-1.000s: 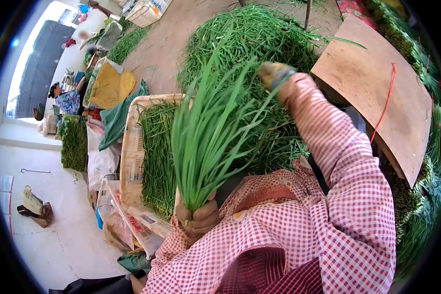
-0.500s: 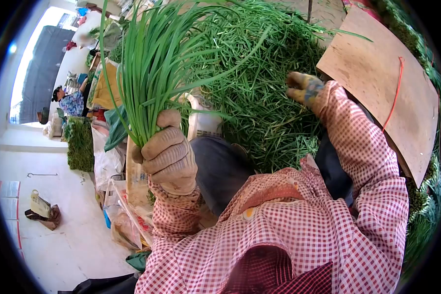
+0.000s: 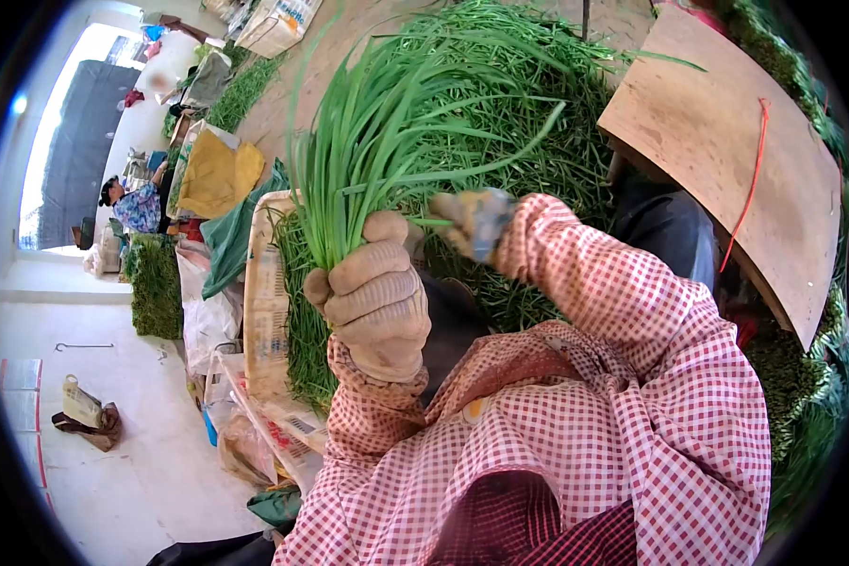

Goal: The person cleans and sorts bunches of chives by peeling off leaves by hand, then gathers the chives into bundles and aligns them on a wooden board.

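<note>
At about nine o'clock, far off by the bright doorway, another person in a blue patterned top [image 3: 138, 205] is sitting beside a dark green block of stacked greens [image 3: 156, 286], and lower down, near eight o'clock, a small pale bag [image 3: 85, 406] is lying on the light concrete floor [image 3: 113, 481]. Moving right, a yellow cloth [image 3: 219, 174] and a crumpled dark green plastic sheet [image 3: 236, 231] are lying at about ten o'clock, just beside a long printed cardboard tray [image 3: 266, 302] that is holding a layer of cut green stalks. At the centre, the gloved left hand [image 3: 375, 302] is clenching around the base of a thick bunch of long green chive leaves [image 3: 387, 123], which is standing upright and fanning out toward twelve o'clock in front of a large heap of loose green chives [image 3: 528, 113]. Just to the right, the gloved right hand [image 3: 472, 222], coming out of a red-and-white checked sleeve [image 3: 632, 311], is touching the bunch near its lower stalks; the fingers are blurring, so I cannot tell whether they are pinching a leaf or resting loose. At about two o'clock a flat brown wooden board [image 3: 726, 179] is lying tilted, with a thin red string [image 3: 747, 179] trailing across it, and more green bundles [image 3: 811, 415] are piling up along the edge at four o'clock.
</note>
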The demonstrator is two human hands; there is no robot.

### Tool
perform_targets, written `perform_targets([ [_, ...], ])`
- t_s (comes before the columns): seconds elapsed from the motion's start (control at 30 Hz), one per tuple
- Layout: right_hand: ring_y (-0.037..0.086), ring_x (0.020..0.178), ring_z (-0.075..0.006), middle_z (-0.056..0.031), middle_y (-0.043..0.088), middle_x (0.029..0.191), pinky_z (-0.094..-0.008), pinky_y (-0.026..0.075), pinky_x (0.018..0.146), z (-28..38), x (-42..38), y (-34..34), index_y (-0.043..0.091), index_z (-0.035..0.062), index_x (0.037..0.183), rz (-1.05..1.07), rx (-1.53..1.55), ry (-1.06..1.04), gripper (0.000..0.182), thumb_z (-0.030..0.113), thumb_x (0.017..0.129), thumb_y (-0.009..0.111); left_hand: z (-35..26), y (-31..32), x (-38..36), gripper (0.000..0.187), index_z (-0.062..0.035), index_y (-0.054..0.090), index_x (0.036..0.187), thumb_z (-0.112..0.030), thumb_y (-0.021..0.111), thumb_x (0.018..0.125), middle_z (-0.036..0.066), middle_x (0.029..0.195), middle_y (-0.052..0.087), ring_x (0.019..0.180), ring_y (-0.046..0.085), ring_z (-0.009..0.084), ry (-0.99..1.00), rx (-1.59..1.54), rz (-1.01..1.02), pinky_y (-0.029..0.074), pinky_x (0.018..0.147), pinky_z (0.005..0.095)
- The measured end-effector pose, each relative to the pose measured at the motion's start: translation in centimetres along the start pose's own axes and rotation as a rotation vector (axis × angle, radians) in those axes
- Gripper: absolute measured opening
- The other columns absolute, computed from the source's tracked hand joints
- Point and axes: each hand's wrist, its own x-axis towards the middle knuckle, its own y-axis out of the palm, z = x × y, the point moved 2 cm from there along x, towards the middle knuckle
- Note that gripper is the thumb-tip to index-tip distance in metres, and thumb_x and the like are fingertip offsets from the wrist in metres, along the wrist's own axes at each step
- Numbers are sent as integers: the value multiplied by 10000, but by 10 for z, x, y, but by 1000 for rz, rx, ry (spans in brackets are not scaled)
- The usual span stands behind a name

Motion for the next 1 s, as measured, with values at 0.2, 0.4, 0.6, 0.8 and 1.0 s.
perform_targets([
  [0.2, 611, 729, -266, -154, 620, 838, -381, 503, 648, -36, -69, -25, 443, -6, 1218, -218, -549, -183, 419, 271, 924, 551, -24, 0, -12, 411, 21, 364, 1098, -6, 642, 797, 1, 704, 459, 521, 523, 59, 12, 92, -28, 477, 442, 186],
  [0.4, 586, 589, -245, -106, 587, 668, -343, 454, 516, 54, -72, -53, 504, 36, 1144, -519, -173, -336, 415, 371, 912, 581, -11, -11, -14, 386, 45, 387, 1110, -5, 607, 796, -35, 670, 399, 478, 467, 16, 2, 77, -144, 449, 421, 166],
  [0.6, 616, 753, -297, -123, 639, 847, -386, 526, 731, -29, -22, -36, 574, 74, 1074, -80, -215, 344, 291, 320, 972, 456, 1, -1, -13, 437, 80, 379, 1167, 1, 598, 797, -50, 633, 376, 473, 463, 11, 1, 22, -83, 431, 410, 160],
  [0.8, 450, 1254, -350, -241, 434, 1373, -416, 401, 1013, -48, -65, -58, 355, -16, 1383, 167, -456, 494, 865, 582, 808, 600, -27, -5, -14, 458, 75, 389, 1206, 35, 524, 770, -34, 665, 367, 418, 329, -1, 11, 113, -75, 289, 347, 138],
  [1.0, 558, 1123, -292, -189, 544, 1253, -400, 500, 884, 2, -68, -47, 353, 4, 1381, 88, 642, 200, 822, 515, 815, 658, -33, -82, -7, 228, 10, 597, 968, -74, 592, 756, 48, 784, 594, 547, 467, 128, 242, 713, -717, 425, 540, 281],
])
